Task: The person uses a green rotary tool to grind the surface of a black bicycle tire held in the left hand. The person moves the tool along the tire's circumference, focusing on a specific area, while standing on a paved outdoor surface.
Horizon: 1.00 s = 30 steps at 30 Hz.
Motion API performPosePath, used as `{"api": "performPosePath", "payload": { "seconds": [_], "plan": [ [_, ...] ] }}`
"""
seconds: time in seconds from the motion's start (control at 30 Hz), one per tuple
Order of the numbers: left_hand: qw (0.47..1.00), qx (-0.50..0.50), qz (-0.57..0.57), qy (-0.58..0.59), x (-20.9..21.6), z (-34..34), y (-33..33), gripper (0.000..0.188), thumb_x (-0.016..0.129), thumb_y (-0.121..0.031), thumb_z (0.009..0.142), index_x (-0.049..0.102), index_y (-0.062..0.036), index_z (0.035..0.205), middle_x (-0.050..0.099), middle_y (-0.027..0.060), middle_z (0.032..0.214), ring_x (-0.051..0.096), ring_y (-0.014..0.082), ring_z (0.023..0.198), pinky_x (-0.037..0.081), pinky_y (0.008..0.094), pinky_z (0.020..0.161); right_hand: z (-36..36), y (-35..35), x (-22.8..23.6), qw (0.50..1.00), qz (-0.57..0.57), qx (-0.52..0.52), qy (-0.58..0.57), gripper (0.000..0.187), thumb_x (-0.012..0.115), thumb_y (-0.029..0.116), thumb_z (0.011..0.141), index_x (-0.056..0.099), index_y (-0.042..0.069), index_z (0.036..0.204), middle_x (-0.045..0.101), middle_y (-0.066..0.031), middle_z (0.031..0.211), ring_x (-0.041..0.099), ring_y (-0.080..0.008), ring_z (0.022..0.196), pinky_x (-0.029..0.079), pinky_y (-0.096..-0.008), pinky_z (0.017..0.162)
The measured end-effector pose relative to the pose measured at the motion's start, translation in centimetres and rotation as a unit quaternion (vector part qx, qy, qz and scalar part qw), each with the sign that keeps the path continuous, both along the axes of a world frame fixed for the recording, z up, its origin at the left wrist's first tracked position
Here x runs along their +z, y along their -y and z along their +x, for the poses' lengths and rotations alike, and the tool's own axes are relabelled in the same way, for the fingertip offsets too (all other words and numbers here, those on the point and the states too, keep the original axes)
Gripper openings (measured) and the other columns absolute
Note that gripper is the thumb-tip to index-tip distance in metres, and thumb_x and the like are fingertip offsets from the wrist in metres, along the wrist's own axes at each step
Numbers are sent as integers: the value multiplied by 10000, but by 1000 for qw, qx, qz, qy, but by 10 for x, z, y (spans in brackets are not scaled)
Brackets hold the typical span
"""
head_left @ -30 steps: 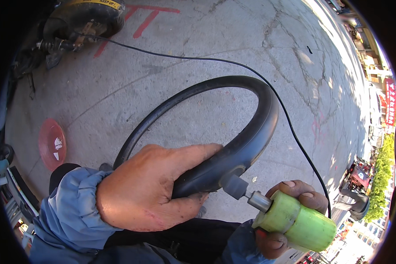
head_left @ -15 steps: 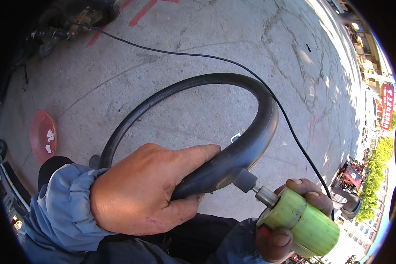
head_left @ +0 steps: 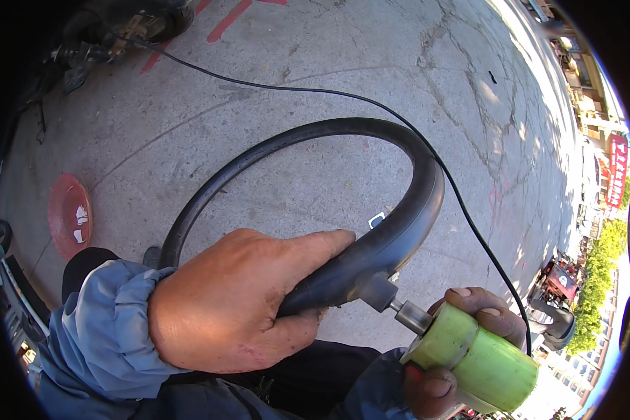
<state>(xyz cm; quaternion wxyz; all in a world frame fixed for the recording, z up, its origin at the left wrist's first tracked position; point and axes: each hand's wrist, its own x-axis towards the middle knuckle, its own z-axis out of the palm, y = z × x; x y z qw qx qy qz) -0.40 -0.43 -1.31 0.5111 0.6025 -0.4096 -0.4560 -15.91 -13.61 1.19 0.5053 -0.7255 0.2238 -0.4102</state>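
Observation:
A black rubber inner tube [head_left: 406,210], plump with air, forms a loop in front of me. My left hand [head_left: 231,301] is wrapped round its near side, thumb and fingers pressing the rubber. In my right hand [head_left: 462,343] is a green power grinder [head_left: 493,367], its cord trailing off. A dark cylindrical grinding head [head_left: 378,292] on the tool's metal shaft touches the tube's outer side, just right of my left fingers. The contact face itself is hidden against the rubber.
The black power cord [head_left: 315,89] runs over the concrete ground [head_left: 273,189] to dark machinery [head_left: 112,42] at the far left. A pink basin [head_left: 59,217] stands at the left. A small white-and-blue piece [head_left: 376,220] lies beyond the tube. Parked vehicles [head_left: 560,280] are at the right.
The grinder has shifted slightly left and down, its head now against the tube a little nearer my left fingers. My left hand has moved slightly right with its grip unchanged.

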Motion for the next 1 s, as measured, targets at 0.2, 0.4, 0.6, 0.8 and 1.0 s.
{"api": "performPosePath", "payload": {
  "seconds": [0.2,0.4,0.6,0.8,1.0],
  "plan": [
    [1000,-2,26,-11,7,2,-2,613,678,6,791,442,71,1353,681,138,815,702,191,674,542,288,625,3,2,3,1000,-5,-21,0,684,827,380,741,484,-52,1146,631,-263,947,651,-334,864,532,-355,757],
    [1000,6,4,0,1,-1,-2,618,687,7,790,445,64,1356,682,140,821,703,194,676,541,291,621,1,3,1,1000,-22,-7,2,680,820,381,751,482,-55,1148,628,-268,948,650,-335,870,528,-365,769],
    [1000,3,13,-11,2,-2,0,646,687,16,787,429,58,1378,687,143,832,706,197,686,549,287,631,0,2,2,1000,-14,-19,-9,682,819,388,752,485,-60,1142,630,-272,950,651,-342,874,531,-369,773],
    [999,-8,29,-31,3,0,-4,692,666,27,791,382,52,1421,691,143,841,710,191,692,550,282,622,2,4,4,1000,-14,-18,-8,678,817,389,754,489,-59,1142,633,-272,953,652,-332,875,530,-362,774],
    [1000,2,23,-2,2,-2,-4,713,647,39,805,353,25,1453,695,144,873,704,188,676,552,279,620,2,4,2,1000,-2,-8,8,655,815,349,751,490,-59,1146,633,-277,955,650,-328,867,530,-358,775]
  ]
}}
